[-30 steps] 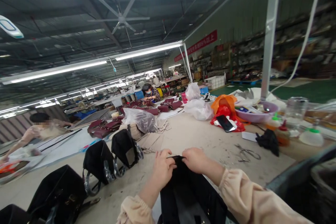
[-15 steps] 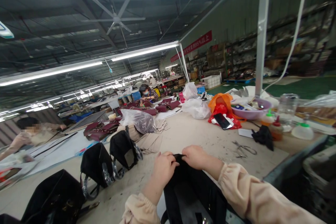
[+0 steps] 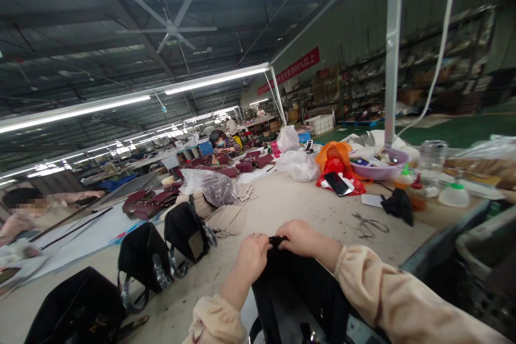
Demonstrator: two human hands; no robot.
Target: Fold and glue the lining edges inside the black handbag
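A black handbag (image 3: 298, 295) stands in front of me on the worktable (image 3: 290, 207). My left hand (image 3: 253, 258) is closed on the bag's top edge from the left. My right hand (image 3: 300, 237) pinches the same top edge from the right, fingers curled over it. The two hands nearly touch at the bag's upper rim. Both wrists wear peach sleeves.
Several finished black bags (image 3: 187, 231) stand to my left. Scissors (image 3: 368, 224), a black cloth (image 3: 397, 205), bottles (image 3: 453, 193), a purple bowl (image 3: 379, 167) and a phone on a red bag (image 3: 336, 183) lie to the right. Other people work at the far left (image 3: 24, 209) and far end (image 3: 221, 145).
My hands stay closed on the bag's top edge and have shifted only slightly. The view has drifted a little to the right and upward.
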